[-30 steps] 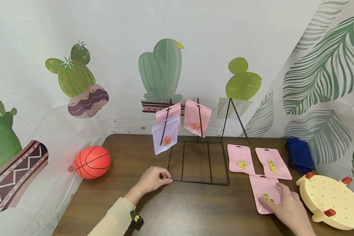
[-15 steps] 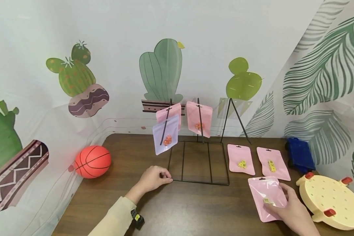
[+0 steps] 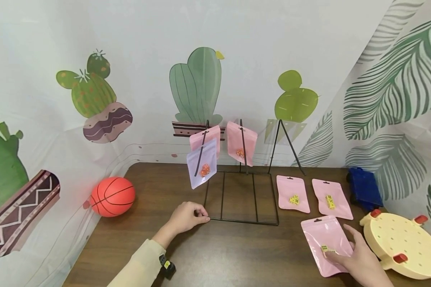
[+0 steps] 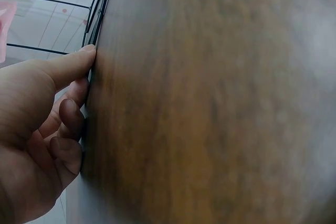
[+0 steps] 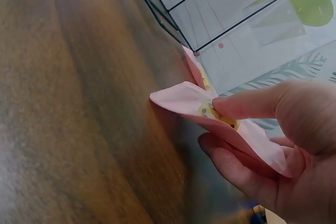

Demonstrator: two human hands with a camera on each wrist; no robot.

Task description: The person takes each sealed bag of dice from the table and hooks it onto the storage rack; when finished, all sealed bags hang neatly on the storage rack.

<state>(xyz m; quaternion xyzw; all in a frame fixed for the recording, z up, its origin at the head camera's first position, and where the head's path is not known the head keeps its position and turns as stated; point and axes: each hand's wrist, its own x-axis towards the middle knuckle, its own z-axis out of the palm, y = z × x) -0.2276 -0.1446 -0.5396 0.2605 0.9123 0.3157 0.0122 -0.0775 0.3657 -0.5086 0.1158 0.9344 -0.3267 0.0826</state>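
Observation:
My right hand [image 3: 360, 259] pinches a pink zip bag [image 3: 317, 235] with yellow dice inside, thumb over the dice. The right wrist view shows this bag [image 5: 184, 98] off the tabletop, thumb above and fingers below. My left hand [image 3: 187, 218] holds the front left corner of a black wire rack [image 3: 249, 221]; in the left wrist view the thumb lies on the wire and the fingers are curled. A lilac bag [image 3: 197, 159] and a pink bag behind it hang on the rack's left prong. Another pink bag [image 3: 233, 139] with orange dice hangs on the middle prong.
Two pink bags with yellow dice, one left [image 3: 283, 191] and one right [image 3: 339, 199], lie right of the rack. A blue object [image 3: 365, 189] and a cream round board with red pegs [image 3: 406, 243] stand farther right. An orange basketball [image 3: 113, 197] sits at left.
My right hand has picked up the pink bag from the table and drawn it slightly toward the near edge. The left hand stays at the rack's corner. The hanging bags sway a little.

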